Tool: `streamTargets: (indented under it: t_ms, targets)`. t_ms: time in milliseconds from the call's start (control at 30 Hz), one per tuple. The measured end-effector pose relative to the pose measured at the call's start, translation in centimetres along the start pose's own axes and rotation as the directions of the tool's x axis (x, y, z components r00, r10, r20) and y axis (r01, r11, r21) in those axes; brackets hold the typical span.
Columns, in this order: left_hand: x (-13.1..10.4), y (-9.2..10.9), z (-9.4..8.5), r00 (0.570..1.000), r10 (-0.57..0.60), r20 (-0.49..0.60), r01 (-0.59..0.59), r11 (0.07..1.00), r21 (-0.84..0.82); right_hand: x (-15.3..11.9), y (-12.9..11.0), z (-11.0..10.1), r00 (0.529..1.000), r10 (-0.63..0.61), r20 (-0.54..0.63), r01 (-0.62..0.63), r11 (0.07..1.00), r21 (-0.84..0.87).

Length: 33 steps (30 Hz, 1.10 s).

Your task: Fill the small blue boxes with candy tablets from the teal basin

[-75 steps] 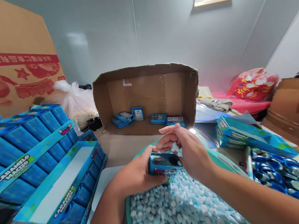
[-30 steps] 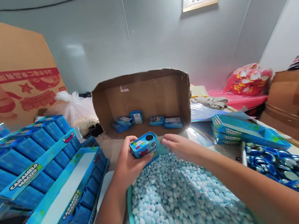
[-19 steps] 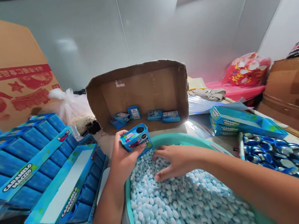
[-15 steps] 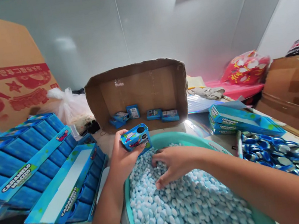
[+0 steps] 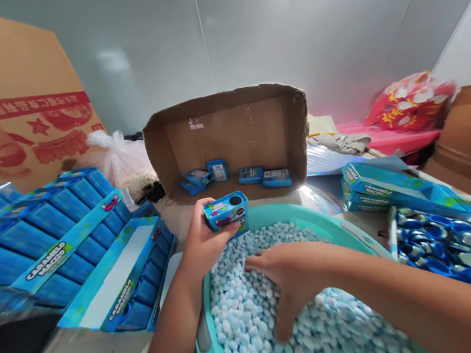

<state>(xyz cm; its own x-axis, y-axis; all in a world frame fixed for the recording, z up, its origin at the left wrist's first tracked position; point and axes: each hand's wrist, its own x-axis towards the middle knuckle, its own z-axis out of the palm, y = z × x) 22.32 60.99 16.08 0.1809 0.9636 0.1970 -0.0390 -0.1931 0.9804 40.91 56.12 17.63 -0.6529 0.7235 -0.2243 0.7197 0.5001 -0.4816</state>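
My left hand is closed around a small blue candy tin, holding it above the far left rim of a turquoise tub. Pale blue and white candies fill the tub. Down among them is my right hand, its thumb spread well away from the fingers. The fingertips are partly sunk in the candies, and whether any lie under the palm is hidden.
Behind the tub, a cardboard box on its side holds several blue tins. Blue display cartons packed with tins stand at left. Folded blue cartons and many blue-and-silver lids lie at right.
The view has shifted slightly, moving the scene to the right. My right hand has pushed nearer and deeper into the candies, its thumb wider apart. My left hand still holds the tin.
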Motion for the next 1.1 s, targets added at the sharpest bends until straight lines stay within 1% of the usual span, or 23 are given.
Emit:
streamTargets:
  t_ms: [100, 167, 267, 333, 400, 467, 533, 567, 600, 667, 700, 733, 767, 800, 833, 933, 967, 1033, 1100]
  targets:
    - [0.0, 0.1, 0.0, 0.999, 0.033, -0.012, -0.033, 0.999, 0.018, 0.2, 0.0, 0.2, 0.999, -0.022, -0.037, 0.024, 0.999, 0.038]
    - [0.0, 0.2, 0.0, 1.0, 0.03, -0.007, -0.03, 0.999, 0.02, 0.4, 0.0, 0.3, 0.997, -0.048, -0.053, 0.05, 0.998, 0.029]
    - [-0.3, 0.5, 0.1, 1.0, -0.008, 0.022, 0.007, 1.0, 0.024, 0.5, 0.0, 0.3, 0.995, -0.076, -0.065, 0.075, 0.997, -0.027]
    - [-0.5, 0.5, 0.0, 0.998, -0.011, 0.062, 0.008, 0.999, 0.037, 0.4, 0.0, -0.2, 0.992, -0.099, -0.082, 0.097, 0.995, -0.027]
    - [-0.6, 0.5, 0.0, 0.995, -0.012, 0.104, 0.006, 0.998, 0.057, 0.1, 0.1, -1.1, 0.988, -0.127, -0.089, 0.132, 0.989, 0.058]
    - [-0.6, 0.4, 0.0, 0.991, -0.025, 0.134, 0.014, 0.997, 0.078, -0.3, 0.0, -2.1, 0.981, -0.164, -0.1, 0.182, 0.959, 0.215]
    - [-0.5, 0.3, -0.1, 0.985, -0.044, 0.169, 0.032, 0.997, 0.071, -0.7, -0.1, -3.1, 0.977, -0.172, -0.127, 0.21, 0.881, 0.423]
    - [-0.5, 0.4, -0.1, 0.981, -0.052, 0.186, 0.042, 0.997, 0.059, -0.8, -0.2, -3.3, 0.977, -0.155, -0.145, 0.21, 0.811, 0.546]
    - [-0.5, 0.4, -0.1, 0.978, -0.061, 0.201, 0.051, 0.997, 0.051, -0.8, -0.3, -3.5, 0.977, -0.135, -0.165, 0.212, 0.715, 0.666]
    - [-0.5, 0.6, -0.3, 0.969, -0.083, 0.233, 0.064, 0.994, 0.089, -0.8, -0.3, -3.4, 0.968, -0.107, -0.228, 0.251, 0.462, 0.851]
    - [-0.5, 0.7, -0.3, 0.963, -0.096, 0.252, 0.061, 0.987, 0.145, -0.7, -0.2, -3.3, 0.954, -0.097, -0.282, 0.298, 0.335, 0.894]
    - [-0.6, 0.9, -0.4, 0.955, -0.11, 0.275, 0.049, 0.975, 0.218, -0.7, -0.2, -3.2, 0.934, -0.083, -0.348, 0.358, 0.239, 0.903]
    - [-0.7, 1.0, -0.5, 0.944, -0.126, 0.305, 0.034, 0.956, 0.29, -0.7, -0.1, -3.1, 0.908, -0.065, -0.413, 0.418, 0.181, 0.89]
    - [-0.8, 1.1, -0.5, 0.928, -0.148, 0.341, 0.022, 0.937, 0.348, -0.7, -0.1, -3.1, 0.881, -0.036, -0.471, 0.47, 0.156, 0.869]
    - [-1.0, 1.2, -0.5, 0.909, -0.172, 0.381, 0.016, 0.925, 0.379, -0.8, -0.1, -3.1, 0.857, -0.003, -0.516, 0.511, 0.149, 0.847]
    - [-1.3, 1.3, -0.6, 0.843, -0.231, 0.487, 0.052, 0.934, 0.353, -0.8, -0.2, -3.2, 0.796, 0.09, -0.599, 0.582, 0.156, 0.798]
    - [-1.4, 1.3, -0.6, 0.829, -0.24, 0.506, 0.067, 0.94, 0.336, -0.6, -0.2, -3.2, 0.782, 0.125, -0.611, 0.594, 0.15, 0.791]
    - [-1.4, 1.2, -0.6, 0.819, -0.238, 0.522, 0.075, 0.947, 0.313, -0.2, -0.3, -3.1, 0.762, 0.194, -0.618, 0.602, 0.142, 0.786]
    - [-1.4, 1.2, -0.7, 0.813, -0.226, 0.536, 0.074, 0.954, 0.291, 0.4, -0.2, -2.7, 0.754, 0.257, -0.605, 0.589, 0.143, 0.795]
